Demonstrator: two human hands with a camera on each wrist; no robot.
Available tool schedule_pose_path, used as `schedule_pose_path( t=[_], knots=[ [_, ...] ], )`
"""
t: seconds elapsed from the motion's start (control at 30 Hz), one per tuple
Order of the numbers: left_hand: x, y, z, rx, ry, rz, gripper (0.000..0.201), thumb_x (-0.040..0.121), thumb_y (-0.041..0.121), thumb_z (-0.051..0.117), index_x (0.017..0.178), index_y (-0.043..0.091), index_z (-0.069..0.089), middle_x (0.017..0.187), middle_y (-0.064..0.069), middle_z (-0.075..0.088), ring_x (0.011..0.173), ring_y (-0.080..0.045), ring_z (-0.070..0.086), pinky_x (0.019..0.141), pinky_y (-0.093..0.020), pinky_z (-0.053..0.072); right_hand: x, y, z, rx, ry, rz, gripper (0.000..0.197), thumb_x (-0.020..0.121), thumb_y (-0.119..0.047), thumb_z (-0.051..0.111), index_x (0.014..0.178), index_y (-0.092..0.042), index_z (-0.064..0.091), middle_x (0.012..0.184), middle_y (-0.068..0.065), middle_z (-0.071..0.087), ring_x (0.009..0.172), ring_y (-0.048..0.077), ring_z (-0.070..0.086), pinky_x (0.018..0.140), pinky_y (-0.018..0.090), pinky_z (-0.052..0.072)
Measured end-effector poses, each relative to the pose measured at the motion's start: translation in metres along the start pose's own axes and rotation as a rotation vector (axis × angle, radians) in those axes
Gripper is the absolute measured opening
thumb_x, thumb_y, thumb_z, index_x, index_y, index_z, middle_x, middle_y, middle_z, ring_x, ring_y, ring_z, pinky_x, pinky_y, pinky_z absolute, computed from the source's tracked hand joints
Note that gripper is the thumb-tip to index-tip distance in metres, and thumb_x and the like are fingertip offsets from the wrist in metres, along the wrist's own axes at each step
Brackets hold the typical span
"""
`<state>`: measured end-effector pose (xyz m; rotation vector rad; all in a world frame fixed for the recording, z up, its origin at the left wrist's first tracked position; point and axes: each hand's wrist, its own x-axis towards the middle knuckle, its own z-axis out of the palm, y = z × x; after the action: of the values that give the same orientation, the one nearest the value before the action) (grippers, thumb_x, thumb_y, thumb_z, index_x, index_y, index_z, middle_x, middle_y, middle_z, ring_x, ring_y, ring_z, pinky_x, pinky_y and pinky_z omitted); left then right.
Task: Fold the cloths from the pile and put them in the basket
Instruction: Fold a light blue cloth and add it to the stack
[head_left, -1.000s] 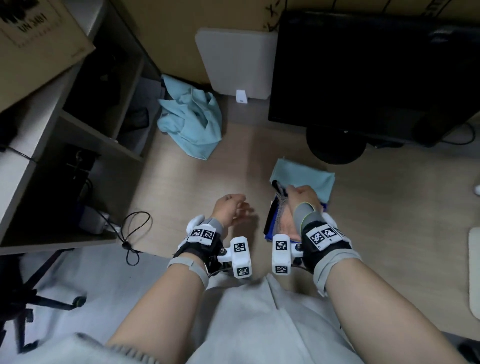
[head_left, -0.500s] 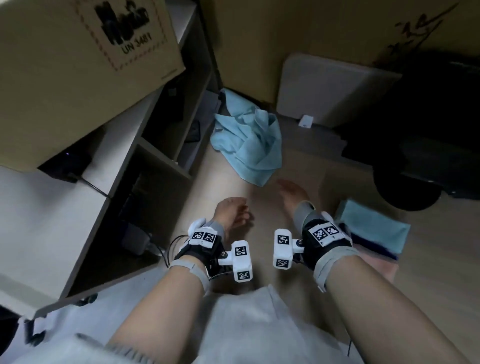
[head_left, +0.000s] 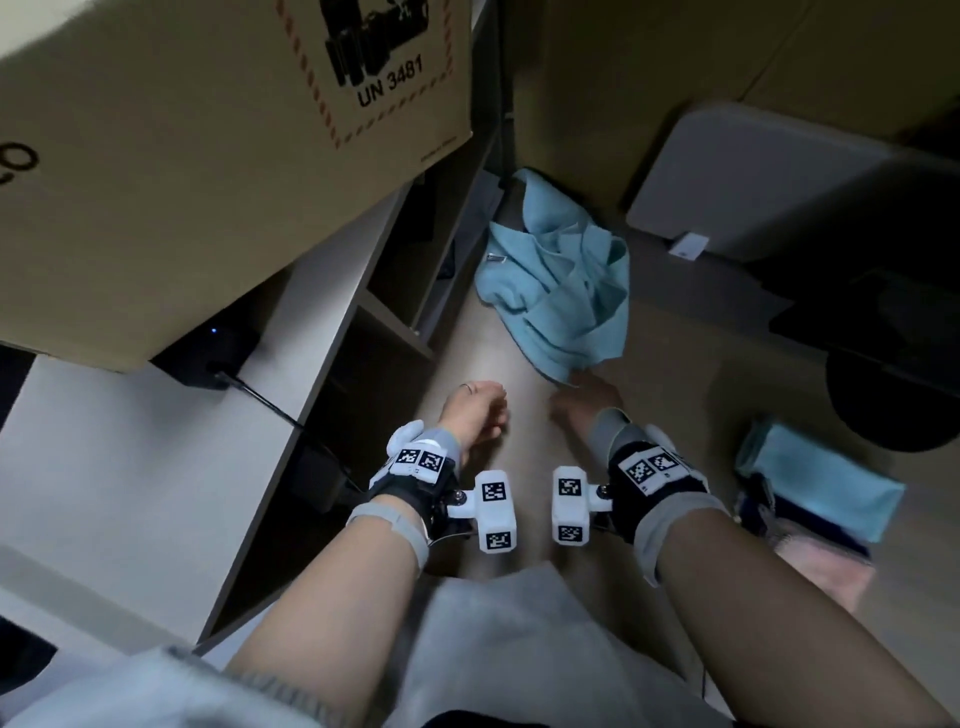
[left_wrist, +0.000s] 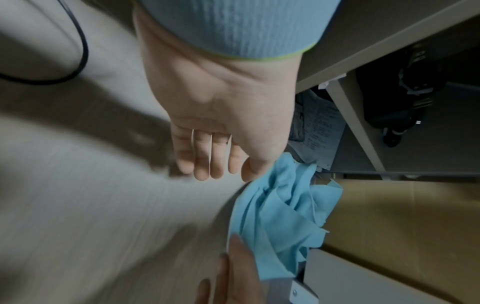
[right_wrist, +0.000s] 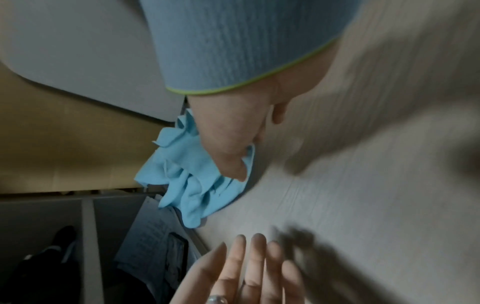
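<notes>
The crumpled, soft blue cloth pile (head_left: 561, 291) is heaped on the pale wood-grain floor (head_left: 670, 374) — its near corner is touched by the right hand (head_left: 584, 402), grip unclear; beside it, the left hand (head_left: 475, 410) is held loosely open.

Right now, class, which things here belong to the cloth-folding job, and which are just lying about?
Belongs to the job:
crumpled blue cloth pile
folded blue cloth
right hand
left hand

Just lying about:
cardboard box
shelf unit
black cable
</notes>
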<state>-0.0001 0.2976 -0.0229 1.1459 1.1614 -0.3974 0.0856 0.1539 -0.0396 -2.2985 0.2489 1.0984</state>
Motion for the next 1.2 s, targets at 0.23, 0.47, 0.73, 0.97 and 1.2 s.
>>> schedule_pose_path(
  t=[0.23,0.47,0.73,0.97,1.2],
  knots=[
    [-0.050,-0.009,0.069,-0.103,-0.144,0.206,0.031,0.088,0.002,0.060,0.102,0.028,0.054,0.068,-0.003,0.064,0.059,-0.018,0.061,0.064,-0.031,0.049,-0.075,0.037,-0.061,0.604,0.090,-0.153,0.016,0.069,-0.018,0.084,0.080,-0.015,0.072,0.067,-0.004,0.069,0.059,-0.002,0.062,0.064,0.016,0.051],
    [-0.114,-0.039,0.118,-0.387,-0.030,0.301,0.038,0.092,0.020,0.064,0.126,0.018,0.045,0.082,-0.011,0.072,0.068,-0.022,0.069,0.068,-0.035,0.055,-0.125,0.098,-0.092,0.596,-0.033,-0.369,0.042,0.078,0.011,0.064,0.115,-0.010,0.065,0.047,-0.011,0.052,0.047,0.002,0.050,0.064,0.022,0.053],
    [-0.168,-0.073,0.118,-0.168,0.075,0.564,0.032,0.088,-0.008,0.049,0.107,0.007,0.070,0.093,-0.012,0.071,0.081,-0.019,0.066,0.072,-0.025,0.055,-0.163,0.139,-0.095,0.754,0.033,-0.253,0.033,0.093,0.007,0.039,0.105,-0.009,0.065,0.078,0.021,0.059,0.039,0.013,0.052,0.035,0.019,0.044],
    [-0.187,-0.059,0.098,0.166,0.244,0.702,0.048,0.068,0.008,0.054,0.095,0.043,0.071,0.097,0.010,0.075,0.085,-0.012,0.071,0.083,-0.038,0.059,-0.190,0.121,-0.118,0.834,0.098,-0.285,0.037,0.093,-0.002,0.034,0.108,-0.008,0.067,0.056,0.020,0.060,0.032,0.019,0.052,0.037,0.024,0.047],
    [-0.203,-0.016,0.068,0.331,0.601,0.818,0.022,0.075,0.037,0.073,0.092,0.024,0.077,0.096,0.003,0.069,0.092,-0.019,0.061,0.077,-0.029,0.048,-0.216,0.081,-0.130,0.761,0.055,-0.389,0.060,0.081,0.004,0.028,0.113,-0.028,0.066,0.052,0.016,0.053,0.024,0.013,0.029,0.033,0.018,0.033]
  ],
)
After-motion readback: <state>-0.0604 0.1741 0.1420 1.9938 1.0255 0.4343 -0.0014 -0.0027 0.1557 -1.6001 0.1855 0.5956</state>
